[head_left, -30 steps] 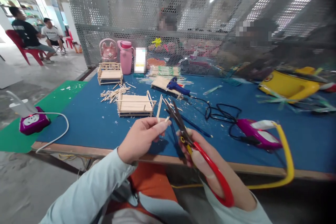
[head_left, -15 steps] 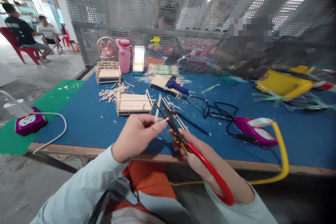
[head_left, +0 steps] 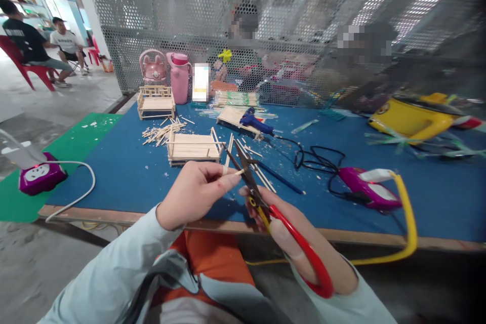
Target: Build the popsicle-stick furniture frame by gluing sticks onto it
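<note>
Between thumb and fingers my left hand (head_left: 199,190) pinches a thin wooden stick (head_left: 239,172), whose tip reaches the blades of the scissors. My right hand (head_left: 281,217) is wrapped round the red-handled scissors (head_left: 248,179), blades pointing away and a little apart around the stick's end. Just beyond my left hand stands a small bed-like frame of wooden sticks (head_left: 195,148) with posts at its corners. Loose long sticks (head_left: 266,177) and a dark blue pencil-like rod (head_left: 283,178) lie behind the scissors.
A blue glue gun (head_left: 254,120) rests on a stick panel (head_left: 230,116). Cut sticks (head_left: 163,132) lie piled near a small stick bench (head_left: 156,104). A pink bottle (head_left: 179,78) stands behind. Purple power strips (head_left: 370,190) with cords sit on both sides. A perforated metal screen (head_left: 288,20) borders the back.
The scissors and both hands have shifted only slightly; the stick stays at the blades. The camera view has moved a little.
</note>
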Tool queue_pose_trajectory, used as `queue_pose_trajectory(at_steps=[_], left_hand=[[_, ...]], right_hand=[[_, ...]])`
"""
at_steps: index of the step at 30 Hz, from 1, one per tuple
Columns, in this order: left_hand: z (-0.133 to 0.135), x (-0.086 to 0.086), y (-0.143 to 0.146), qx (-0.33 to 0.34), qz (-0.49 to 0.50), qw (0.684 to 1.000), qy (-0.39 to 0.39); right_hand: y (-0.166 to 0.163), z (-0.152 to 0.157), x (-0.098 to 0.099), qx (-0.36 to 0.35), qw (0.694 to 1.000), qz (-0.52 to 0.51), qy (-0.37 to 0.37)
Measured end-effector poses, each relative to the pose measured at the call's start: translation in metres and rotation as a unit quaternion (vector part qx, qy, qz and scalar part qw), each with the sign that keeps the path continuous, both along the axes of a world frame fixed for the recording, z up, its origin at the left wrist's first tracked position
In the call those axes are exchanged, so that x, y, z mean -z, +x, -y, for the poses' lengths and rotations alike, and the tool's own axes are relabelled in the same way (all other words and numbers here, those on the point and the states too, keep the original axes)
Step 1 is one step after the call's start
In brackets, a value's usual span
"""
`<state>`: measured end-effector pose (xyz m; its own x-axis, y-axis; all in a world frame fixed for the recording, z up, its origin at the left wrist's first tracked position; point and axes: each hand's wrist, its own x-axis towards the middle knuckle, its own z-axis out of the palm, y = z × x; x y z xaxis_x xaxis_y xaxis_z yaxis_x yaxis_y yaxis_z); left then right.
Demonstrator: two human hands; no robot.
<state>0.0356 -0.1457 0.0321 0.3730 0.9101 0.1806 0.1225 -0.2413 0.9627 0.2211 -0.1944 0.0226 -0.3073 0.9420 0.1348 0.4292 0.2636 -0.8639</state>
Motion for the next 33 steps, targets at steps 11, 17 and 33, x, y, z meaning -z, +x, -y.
queue_pose_trajectory(at_steps=[11, 17, 33], left_hand=[[-0.003, 0.009, 0.004, -0.005, 0.039, 0.999, -0.01], [-0.008, 0.018, 0.011, -0.001, 0.265, 0.939, -0.219], [-0.001, 0.038, 0.021, -0.07, 0.328, 0.926, -0.172]], right_hand=[[-0.019, -0.006, 0.003, 0.115, 0.99, 0.073, 0.031], [-0.006, -0.013, 0.013, 0.181, 0.974, -0.136, -0.006], [0.003, -0.013, 0.003, 0.214, 0.976, -0.009, 0.028]])
